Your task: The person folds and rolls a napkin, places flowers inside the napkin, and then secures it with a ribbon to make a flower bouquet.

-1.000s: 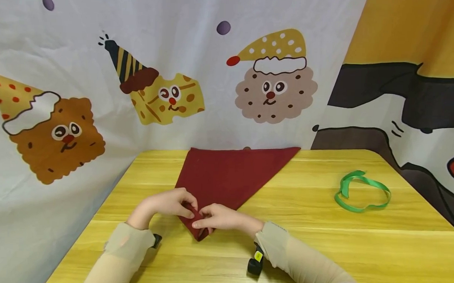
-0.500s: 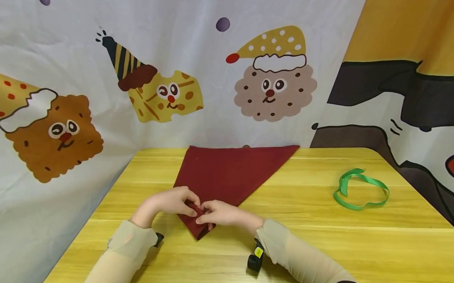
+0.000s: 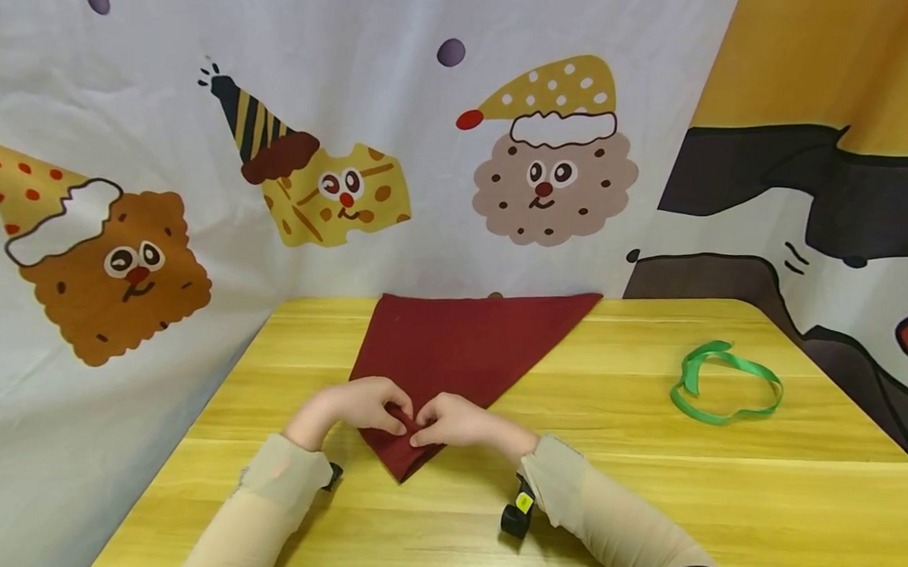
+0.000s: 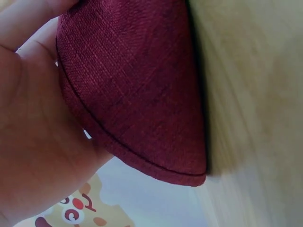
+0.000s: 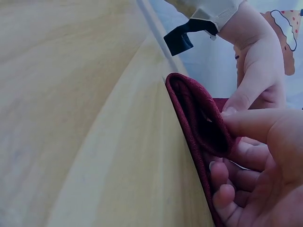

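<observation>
A dark red cloth [image 3: 459, 342] lies on the wooden table, its near corner folded over toward the middle. My left hand [image 3: 370, 404] pinches the folded flap from the left. Close beside it, my right hand [image 3: 457, 421] pinches the same flap between thumb and fingers. In the right wrist view the cloth [image 5: 191, 109] shows as a loose, hollow fold, with the right thumb on its outside and the other fingers under its edge. The left wrist view shows the cloth's stitched hem [image 4: 137, 161] curving past the left palm [image 4: 42, 123].
A loop of green ribbon [image 3: 723, 418] lies on the right part of the table [image 3: 604, 489]. Behind the table hangs a white curtain [image 3: 430, 99] printed with cartoon biscuits and cheese. Each wrist carries a small black camera [image 3: 517, 519].
Both hands have moved slightly right and away from the near corner, drawing the flap further over the cloth. The green ribbon has stayed in place.
</observation>
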Demonstrator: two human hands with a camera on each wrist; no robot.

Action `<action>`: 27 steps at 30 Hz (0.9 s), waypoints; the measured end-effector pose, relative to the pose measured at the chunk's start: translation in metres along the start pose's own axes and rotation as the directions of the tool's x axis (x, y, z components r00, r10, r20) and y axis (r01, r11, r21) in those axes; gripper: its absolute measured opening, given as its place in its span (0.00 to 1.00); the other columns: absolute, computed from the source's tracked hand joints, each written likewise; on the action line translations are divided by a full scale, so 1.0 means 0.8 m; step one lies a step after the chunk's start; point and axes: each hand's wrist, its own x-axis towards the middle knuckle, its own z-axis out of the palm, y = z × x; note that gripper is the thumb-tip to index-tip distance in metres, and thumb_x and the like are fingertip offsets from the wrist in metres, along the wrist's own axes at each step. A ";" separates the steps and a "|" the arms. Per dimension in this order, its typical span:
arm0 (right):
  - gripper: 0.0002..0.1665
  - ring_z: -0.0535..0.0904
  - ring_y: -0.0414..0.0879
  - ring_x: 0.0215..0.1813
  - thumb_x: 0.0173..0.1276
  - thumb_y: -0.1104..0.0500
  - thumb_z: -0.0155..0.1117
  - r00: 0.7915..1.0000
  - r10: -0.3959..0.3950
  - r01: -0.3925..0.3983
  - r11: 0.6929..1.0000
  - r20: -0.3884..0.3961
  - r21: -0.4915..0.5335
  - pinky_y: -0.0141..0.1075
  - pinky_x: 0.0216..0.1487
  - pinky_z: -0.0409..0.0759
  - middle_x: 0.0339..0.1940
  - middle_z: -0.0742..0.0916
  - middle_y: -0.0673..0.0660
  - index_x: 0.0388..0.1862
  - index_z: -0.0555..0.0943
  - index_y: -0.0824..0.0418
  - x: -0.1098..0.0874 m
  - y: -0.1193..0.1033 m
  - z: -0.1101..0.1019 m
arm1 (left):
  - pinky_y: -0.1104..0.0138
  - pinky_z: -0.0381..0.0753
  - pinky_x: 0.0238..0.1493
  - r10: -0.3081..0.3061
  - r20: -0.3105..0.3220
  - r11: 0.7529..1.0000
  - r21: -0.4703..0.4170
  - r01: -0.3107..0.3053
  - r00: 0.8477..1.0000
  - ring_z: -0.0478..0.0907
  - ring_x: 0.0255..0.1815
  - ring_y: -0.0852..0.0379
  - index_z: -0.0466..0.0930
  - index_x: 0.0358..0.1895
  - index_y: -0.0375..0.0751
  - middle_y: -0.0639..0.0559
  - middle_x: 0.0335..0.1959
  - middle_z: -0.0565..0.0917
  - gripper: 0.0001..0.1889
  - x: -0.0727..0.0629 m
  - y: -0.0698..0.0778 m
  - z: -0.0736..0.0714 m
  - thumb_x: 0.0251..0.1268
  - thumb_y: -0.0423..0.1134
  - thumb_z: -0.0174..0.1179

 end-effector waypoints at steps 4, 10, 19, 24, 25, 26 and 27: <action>0.12 0.64 0.34 0.18 0.59 0.62 0.71 1.000 0.007 -0.007 1.000 -0.026 -0.014 0.27 0.22 0.62 0.14 0.73 0.42 0.20 0.78 0.57 0.001 -0.001 0.001 | 0.65 0.73 0.41 -0.031 -0.023 0.999 -0.012 0.031 0.999 0.73 0.36 0.62 0.85 0.39 0.49 0.64 0.36 0.81 0.04 -0.006 -0.008 -0.005 0.63 0.37 0.64; 0.07 0.75 0.35 0.23 0.56 0.62 0.73 0.997 0.046 -0.046 0.999 -0.057 -0.007 0.28 0.25 0.71 0.22 0.84 0.47 0.32 0.83 0.61 0.005 -0.002 0.003 | 0.63 0.74 0.40 -0.070 -0.054 0.993 -0.099 0.065 0.996 0.72 0.38 0.57 0.83 0.49 0.44 0.54 0.41 0.81 0.11 -0.021 -0.020 -0.015 0.64 0.35 0.63; 0.12 0.73 0.34 0.23 0.55 0.59 0.74 0.997 0.043 -0.049 0.994 -0.067 -0.097 0.28 0.28 0.71 0.20 0.81 0.45 0.36 0.83 0.61 0.003 0.002 0.008 | 0.64 0.73 0.36 -0.122 -0.059 0.979 -0.174 0.110 0.991 0.72 0.37 0.55 0.78 0.49 0.39 0.52 0.35 0.77 0.11 -0.028 -0.037 -0.012 0.64 0.33 0.62; 0.13 0.72 0.35 0.25 0.54 0.58 0.75 0.995 0.027 -0.040 0.990 -0.098 -0.136 0.29 0.31 0.71 0.20 0.79 0.44 0.36 0.83 0.59 0.002 0.004 0.009 | 0.66 0.70 0.33 -0.121 -0.068 0.973 -0.206 0.104 0.990 0.70 0.31 0.56 0.75 0.43 0.37 0.52 0.30 0.75 0.08 -0.029 -0.042 -0.010 0.63 0.32 0.62; 0.13 0.72 0.35 0.26 0.53 0.58 0.75 0.994 0.021 -0.035 0.989 -0.104 -0.140 0.29 0.31 0.71 0.20 0.79 0.44 0.36 0.83 0.59 0.002 0.004 0.009 | 0.66 0.69 0.32 -0.117 -0.070 0.972 -0.214 0.100 0.991 0.69 0.30 0.56 0.75 0.42 0.36 0.52 0.29 0.74 0.08 -0.028 -0.042 -0.010 0.63 0.31 0.62; 0.13 0.72 0.35 0.26 0.53 0.58 0.76 0.994 0.018 -0.033 0.989 -0.108 -0.141 0.29 0.31 0.71 0.20 0.79 0.44 0.36 0.83 0.59 0.003 0.004 0.008 | 0.67 0.68 0.31 -0.112 -0.074 0.971 -0.219 0.094 0.991 0.69 0.29 0.57 0.74 0.41 0.36 0.52 0.28 0.74 0.08 -0.028 -0.043 -0.010 0.63 0.31 0.62; 0.13 0.72 0.35 0.25 0.53 0.58 0.75 0.994 0.017 -0.032 0.989 -0.108 -0.143 0.29 0.31 0.71 0.20 0.80 0.45 0.37 0.83 0.59 0.003 0.004 0.008 | 0.67 0.68 0.30 -0.108 -0.077 0.971 -0.223 0.088 0.991 0.68 0.28 0.57 0.73 0.41 0.36 0.52 0.27 0.73 0.08 -0.027 -0.043 -0.010 0.63 0.30 0.62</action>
